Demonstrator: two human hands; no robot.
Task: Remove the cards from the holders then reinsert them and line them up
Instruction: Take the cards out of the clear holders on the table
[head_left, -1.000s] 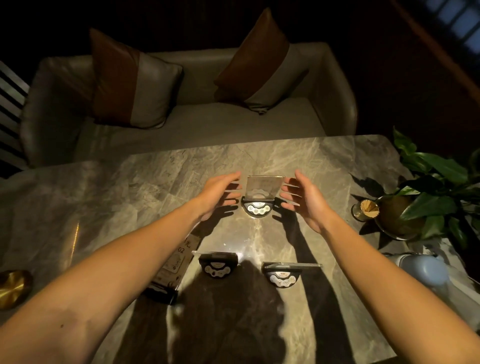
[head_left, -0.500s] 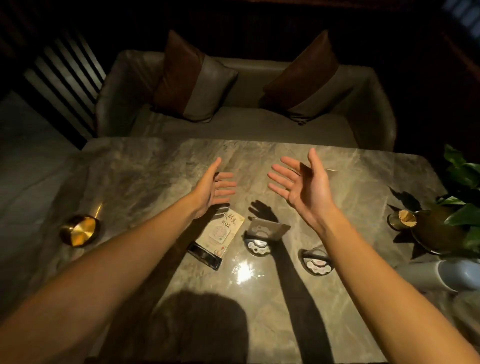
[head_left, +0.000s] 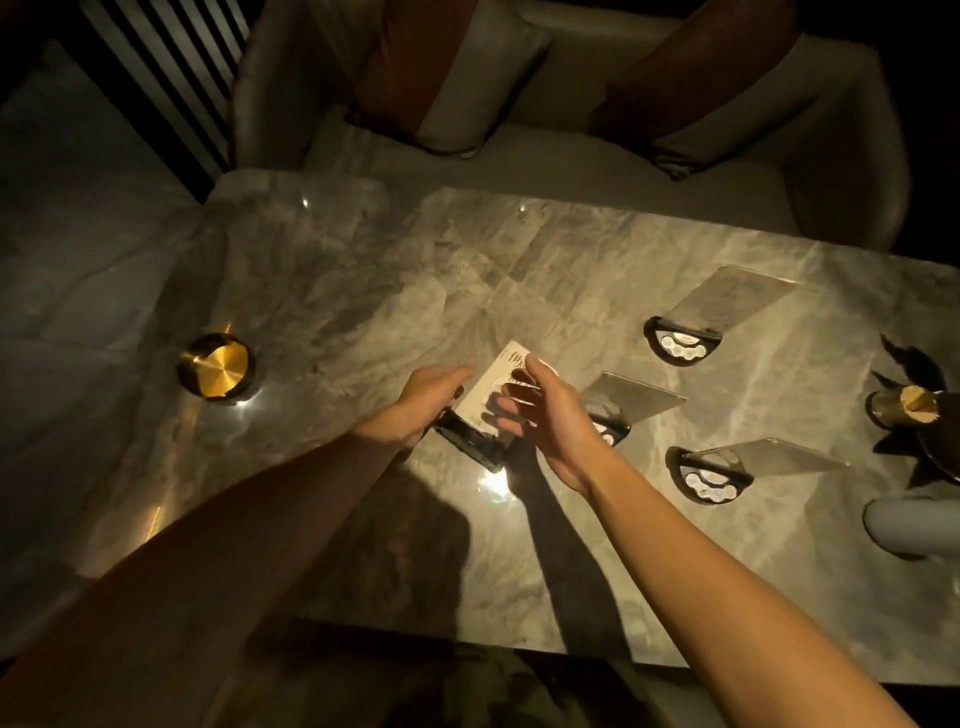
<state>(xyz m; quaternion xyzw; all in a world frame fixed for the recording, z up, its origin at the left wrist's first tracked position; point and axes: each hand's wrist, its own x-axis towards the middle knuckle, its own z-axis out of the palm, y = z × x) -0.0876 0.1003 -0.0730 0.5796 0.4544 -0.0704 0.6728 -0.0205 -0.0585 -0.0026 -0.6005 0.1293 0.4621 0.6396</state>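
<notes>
A white printed card (head_left: 493, 387) stands tilted in a black holder (head_left: 470, 444) near the middle of the marble table (head_left: 363, 291). My left hand (head_left: 426, 405) curls around the card's left edge, thumb on top. Fingers spread, my right hand (head_left: 543, 415) hovers at the card's right edge and casts finger shadows on it. To the right stand three more black holders, each with a clear card: a far one (head_left: 683, 345), a middle one (head_left: 610, 431) partly hidden behind my right hand, and a near one (head_left: 709, 480).
A round gold object (head_left: 215, 366) sits at the left of the table. At the right edge are a small gold cup (head_left: 906, 405), a dark plant pot and a pale grey object (head_left: 909, 525). A sofa (head_left: 571, 156) with cushions stands beyond the table.
Both hands have dropped from open in the air onto the white card at the left. The view has swung left, so the three clear-card holders now lie to the right.
</notes>
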